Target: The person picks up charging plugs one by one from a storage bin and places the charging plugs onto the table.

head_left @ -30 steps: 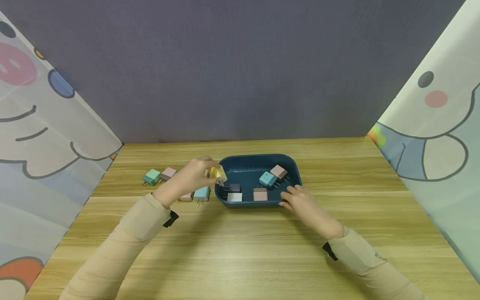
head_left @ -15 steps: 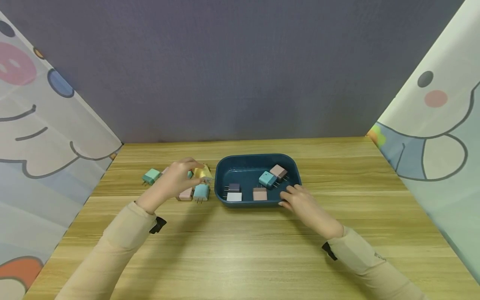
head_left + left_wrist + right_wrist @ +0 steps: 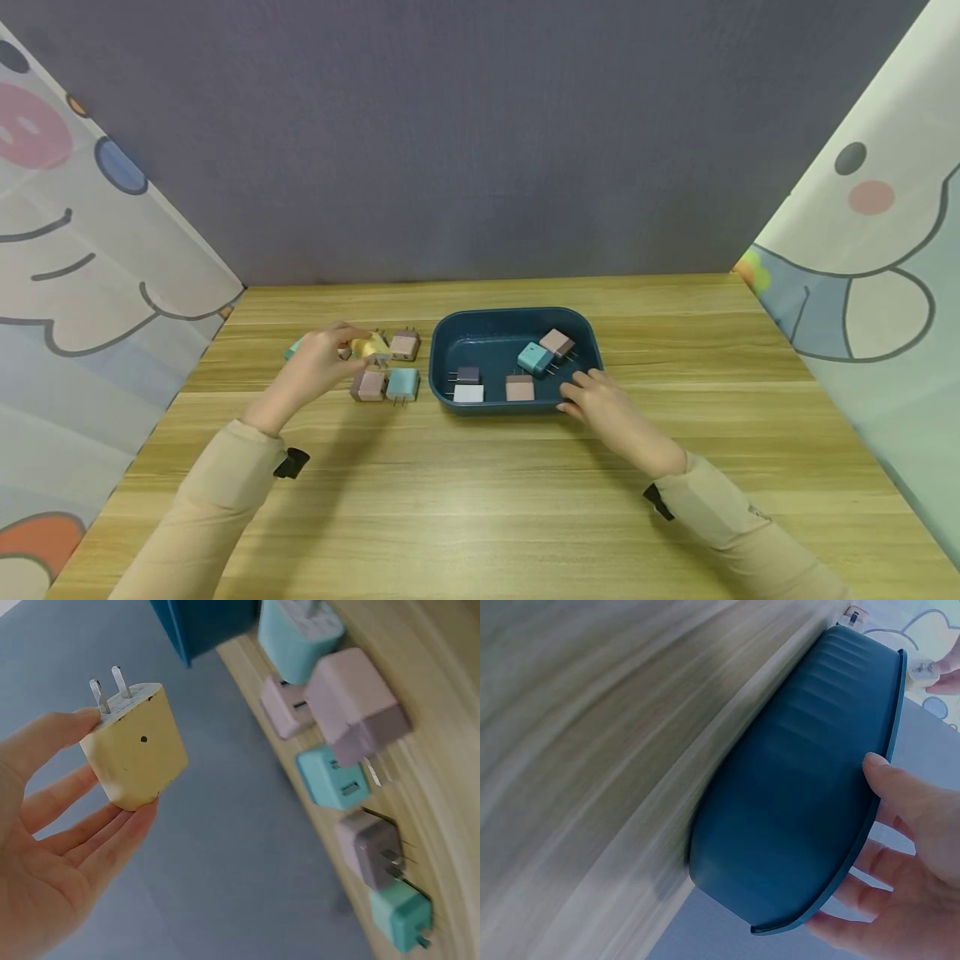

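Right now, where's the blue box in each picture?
Head: the blue box is just below the middle.
Left wrist: the blue box is at the top edge, partly cut off.
Right wrist: the blue box fills the middle, seen from outside.
Shared landmark: the left hand holding the yellow plug.

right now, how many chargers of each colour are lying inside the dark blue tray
Pink chargers: 2
Light blue charger: 1
White charger: 1
Dark purple charger: 1
Total in the tray: 5
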The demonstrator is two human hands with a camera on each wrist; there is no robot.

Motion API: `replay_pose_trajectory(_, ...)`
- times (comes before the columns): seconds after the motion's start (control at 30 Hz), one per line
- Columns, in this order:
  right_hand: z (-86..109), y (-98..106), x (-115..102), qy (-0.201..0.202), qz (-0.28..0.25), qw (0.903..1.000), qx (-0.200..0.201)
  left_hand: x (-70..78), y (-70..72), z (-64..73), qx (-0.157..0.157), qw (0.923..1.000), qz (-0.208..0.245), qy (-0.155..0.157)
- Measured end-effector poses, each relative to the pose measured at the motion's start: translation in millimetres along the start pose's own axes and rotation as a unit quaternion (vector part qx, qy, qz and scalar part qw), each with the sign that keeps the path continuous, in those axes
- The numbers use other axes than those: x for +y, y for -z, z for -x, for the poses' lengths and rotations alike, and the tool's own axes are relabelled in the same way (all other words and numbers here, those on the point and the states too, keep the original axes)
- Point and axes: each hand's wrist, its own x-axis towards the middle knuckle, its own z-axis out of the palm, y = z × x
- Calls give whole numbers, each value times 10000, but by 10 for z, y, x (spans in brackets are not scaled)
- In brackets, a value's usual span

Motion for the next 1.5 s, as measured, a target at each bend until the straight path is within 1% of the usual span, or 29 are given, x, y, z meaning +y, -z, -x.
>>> replay_pose_trajectory(0.1,2,1,-1,-25,-8,10000,-42,-67,4,26,107,9999,-45,-15)
replay_pose_trajectory(0.2,6,1,-1,-32,-14,10000,-60,-127,9,48,168,9998,-70,50)
replay_pose_trajectory(0.47,1,-6,2,11,-27,10000,-54,-330,42,119,128,9984,-23,546)
replay_pose_trajectory(0.57,1,-6,2,-3,-36,10000,-51,-388,50,143,165,9978,-57,643)
replay_pose_trajectory(0.77,3,-1,-1,-2,-34,10000,-20,-482,56,190,241,9970,-170,722)
replay_pose_trajectory(0.93,4,-2,-1,6,-43,10000,-11,-554,52,220,272,9967,-289,711)
replay_pose_trajectory(1.27,7,-22,11,61,9,9999,104,-684,16,258,82,9957,-301,872)
replay_pose_trajectory(1.5,6,-16,3,42,41,10000,56,-749,-18,279,-23,9947,-281,988)
